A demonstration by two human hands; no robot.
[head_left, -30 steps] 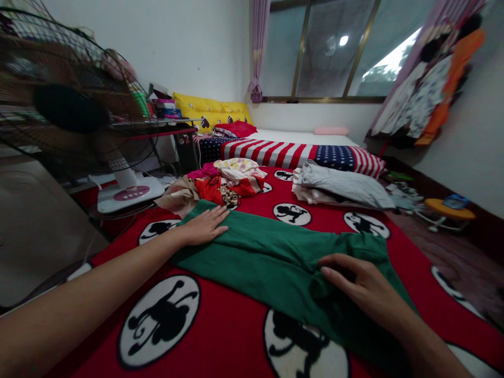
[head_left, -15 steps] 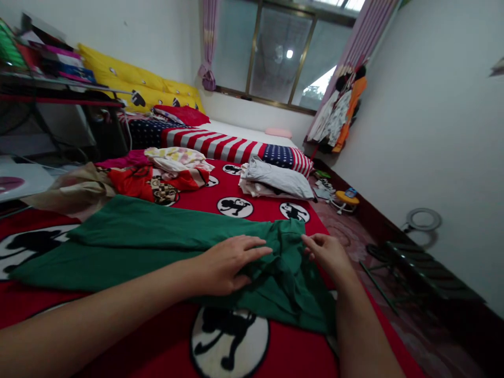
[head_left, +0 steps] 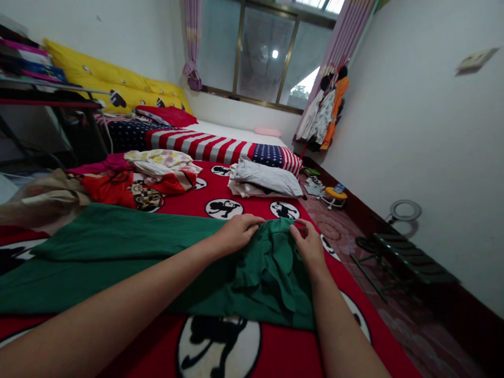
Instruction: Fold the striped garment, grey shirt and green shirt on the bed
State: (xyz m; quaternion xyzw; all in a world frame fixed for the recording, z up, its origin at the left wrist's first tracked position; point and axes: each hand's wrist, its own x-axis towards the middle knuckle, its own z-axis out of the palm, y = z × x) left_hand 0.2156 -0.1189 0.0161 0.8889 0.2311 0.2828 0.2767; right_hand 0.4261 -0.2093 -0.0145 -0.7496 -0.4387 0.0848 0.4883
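Note:
A long green garment (head_left: 118,252) lies across the red blanket (head_left: 220,352) with black-and-white round figures. Its right end is bunched into folds. My left hand (head_left: 238,233) pinches the far edge of that bunched end, fingers closed on the cloth. My right hand (head_left: 305,241) grips the same edge a little to the right, fingers curled on the fabric. Both forearms reach in from the bottom of the view.
A pile of mixed clothes (head_left: 149,176) lies behind the garment at left. A folded grey-and-white stack (head_left: 263,181) sits beyond the hands. A stars-and-stripes blanket (head_left: 220,147) covers the bed behind. A dark folded rack (head_left: 409,257) and a small yellow stool (head_left: 334,194) stand on the floor at right.
My left hand left the garment's left part and came across to its right end. Both hands moved up to the far edge and closed on it. The view swung right.

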